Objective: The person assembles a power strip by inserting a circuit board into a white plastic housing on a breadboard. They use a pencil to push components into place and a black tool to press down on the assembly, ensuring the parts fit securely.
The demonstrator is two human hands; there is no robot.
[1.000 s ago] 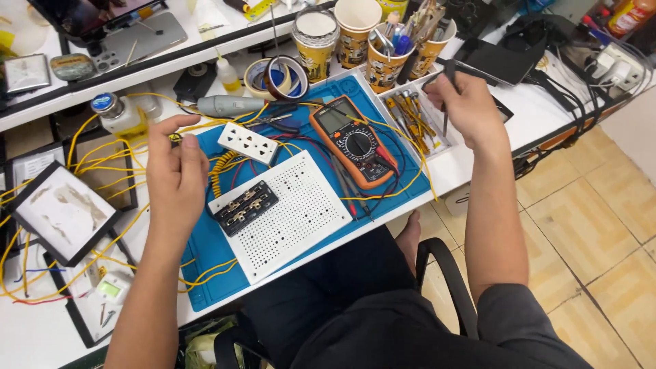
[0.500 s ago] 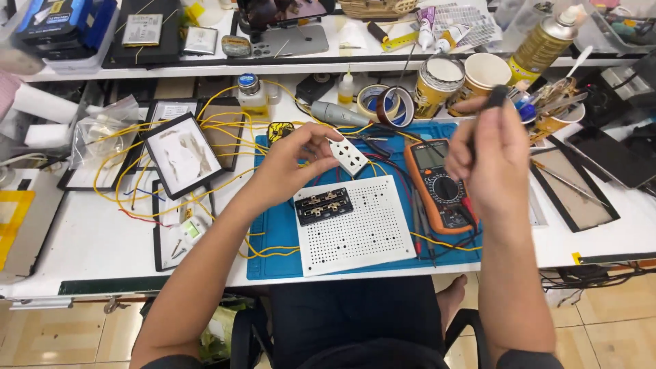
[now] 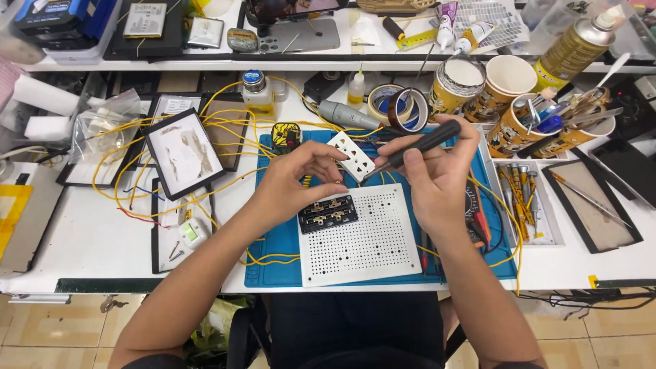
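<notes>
A white perforated board [image 3: 361, 236] lies nearest on the blue mat [image 3: 273, 270], a black terminal block [image 3: 328, 213] at its corner. Above, the left hand [image 3: 290, 188] pinches a white socket plate [image 3: 351, 156]; the right hand [image 3: 437, 174] clamps a black screwdriver [image 3: 417, 147], tip touching the plate.

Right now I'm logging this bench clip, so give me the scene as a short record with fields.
left hand: left hand holds a white socket module by its edge
right hand: right hand grips a black-handled screwdriver, tip at the module
below the hands: black socket part on a white perforated plate
surface: blue mat
around: yellow wires, tape rolls, paper cups
</notes>
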